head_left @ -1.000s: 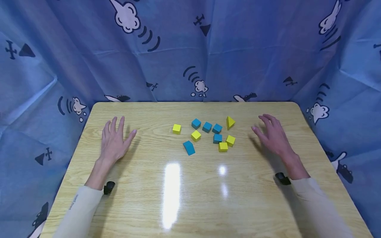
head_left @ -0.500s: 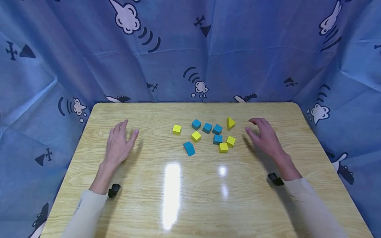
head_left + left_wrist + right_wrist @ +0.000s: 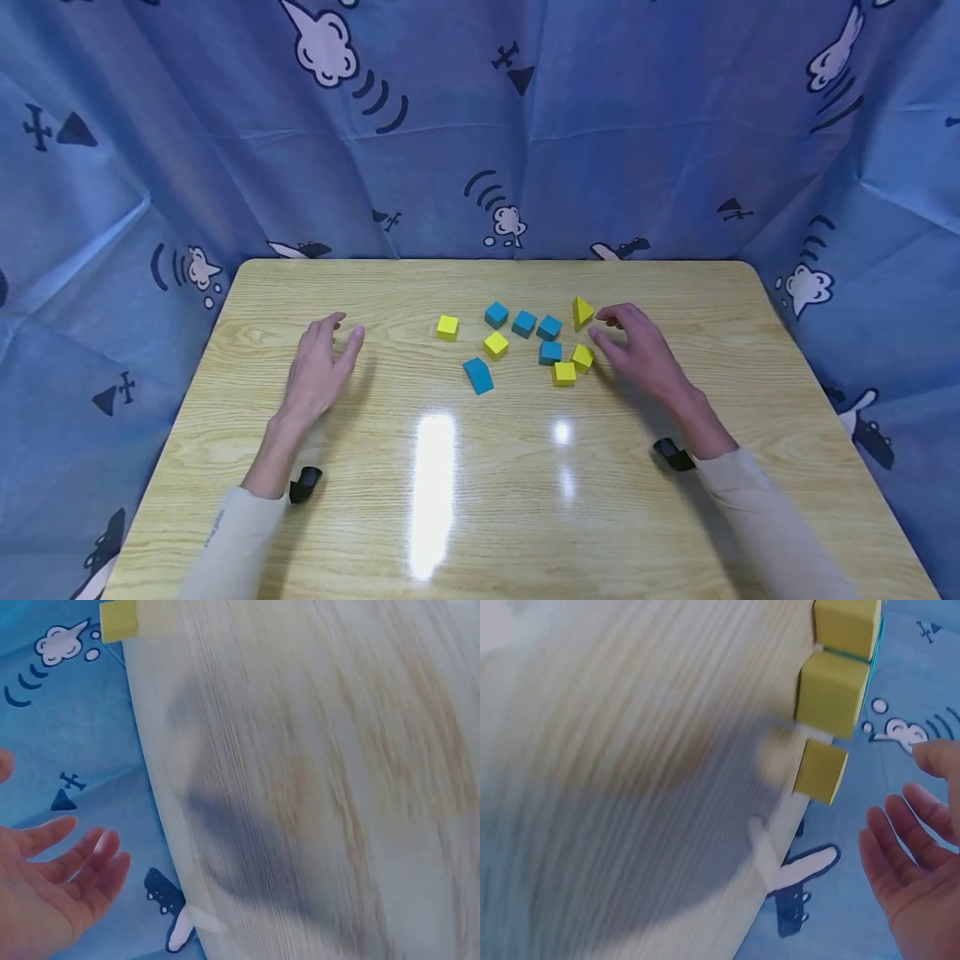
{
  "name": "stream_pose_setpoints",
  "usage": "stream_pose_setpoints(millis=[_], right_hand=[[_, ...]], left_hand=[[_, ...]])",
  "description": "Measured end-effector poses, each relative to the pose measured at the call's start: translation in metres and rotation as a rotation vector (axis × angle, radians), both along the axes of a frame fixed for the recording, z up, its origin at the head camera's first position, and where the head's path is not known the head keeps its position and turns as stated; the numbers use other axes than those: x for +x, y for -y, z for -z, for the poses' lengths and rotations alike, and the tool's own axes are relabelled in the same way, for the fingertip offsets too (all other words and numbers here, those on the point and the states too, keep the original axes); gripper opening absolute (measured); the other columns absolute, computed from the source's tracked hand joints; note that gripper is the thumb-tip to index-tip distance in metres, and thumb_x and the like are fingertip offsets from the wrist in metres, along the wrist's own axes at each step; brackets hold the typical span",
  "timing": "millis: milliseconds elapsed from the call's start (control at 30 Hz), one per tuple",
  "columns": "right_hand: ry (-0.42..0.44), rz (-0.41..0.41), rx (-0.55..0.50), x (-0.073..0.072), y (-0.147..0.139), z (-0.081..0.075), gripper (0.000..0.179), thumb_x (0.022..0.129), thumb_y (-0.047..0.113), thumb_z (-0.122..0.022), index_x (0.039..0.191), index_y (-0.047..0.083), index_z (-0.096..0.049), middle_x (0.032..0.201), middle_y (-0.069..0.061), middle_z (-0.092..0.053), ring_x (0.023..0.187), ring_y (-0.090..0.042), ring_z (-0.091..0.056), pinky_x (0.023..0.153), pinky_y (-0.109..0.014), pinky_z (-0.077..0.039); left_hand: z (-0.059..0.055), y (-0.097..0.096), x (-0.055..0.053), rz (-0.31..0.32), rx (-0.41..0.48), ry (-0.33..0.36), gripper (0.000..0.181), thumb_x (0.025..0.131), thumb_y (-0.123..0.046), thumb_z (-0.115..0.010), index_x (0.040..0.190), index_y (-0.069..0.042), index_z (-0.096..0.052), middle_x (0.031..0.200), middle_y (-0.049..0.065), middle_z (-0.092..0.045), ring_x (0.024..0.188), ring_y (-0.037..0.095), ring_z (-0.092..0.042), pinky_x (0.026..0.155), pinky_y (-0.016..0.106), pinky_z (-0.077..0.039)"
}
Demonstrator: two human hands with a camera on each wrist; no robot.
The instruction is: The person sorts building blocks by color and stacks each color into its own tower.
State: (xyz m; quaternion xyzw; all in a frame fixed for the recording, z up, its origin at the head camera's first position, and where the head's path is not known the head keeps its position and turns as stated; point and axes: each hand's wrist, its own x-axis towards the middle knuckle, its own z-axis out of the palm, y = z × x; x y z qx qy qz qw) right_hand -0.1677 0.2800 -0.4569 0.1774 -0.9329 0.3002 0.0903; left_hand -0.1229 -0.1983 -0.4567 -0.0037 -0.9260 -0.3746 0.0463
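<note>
Just inward of the right hand, which like the left hand is empty with its thumb apart from the fingers, the yellow triangular block looks light, rigid and smooth, probably best pinched across its flat faces.

blue cloth behind and beside a wooden table shows a curtained booth.
</note>
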Motion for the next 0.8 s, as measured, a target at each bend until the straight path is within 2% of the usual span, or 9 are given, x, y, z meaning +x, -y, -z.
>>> stream_pose_setpoints(millis=[300, 567, 800], right_hand=[[0.084, -0.1, -0.013, 0.002, 0.028, -0.003, 0.03, 0.099, 0.013, -0.07, 0.122, -0.004, -0.061, 0.118, -0.02, -0.062, 0.104, -0.033, -0.06, 0.089, -0.051, -0.053], [0.188, -0.134, 0.014, 0.004, 0.048, -0.001, 0.033, 0.101, 0.02, -0.069, 0.124, -0.002, -0.062, 0.12, -0.019, -0.062, 0.108, -0.034, -0.061, 0.092, -0.052, -0.054], [0.177, -0.146, 0.093, 0.006, 0.063, 0.003, 0.029, 0.096, 0.014, -0.074, 0.119, -0.002, -0.067, 0.118, -0.018, -0.063, 0.111, -0.036, -0.057, 0.096, -0.052, -0.05]], left_hand=[[-0.002, -0.013, 0.006, 0.01, 0.096, 0.043, 0.073, 0.107, -0.059, -0.039, 0.152, -0.002, -0.043, 0.14, 0.023, -0.051, 0.12, 0.038, -0.053, 0.095, 0.054, -0.049], [-0.003, -0.027, 0.012, 0.033, 0.176, 0.04, 0.07, 0.108, -0.056, -0.039, 0.148, 0.0, -0.046, 0.133, 0.019, -0.054, 0.111, 0.032, -0.055, 0.09, 0.048, -0.052], [0.0, -0.032, 0.015, 0.044, 0.215, 0.032, 0.063, 0.11, -0.048, -0.041, 0.145, 0.003, -0.049, 0.129, 0.02, -0.057, 0.108, 0.033, -0.057, 0.089, 0.047, -0.052]])
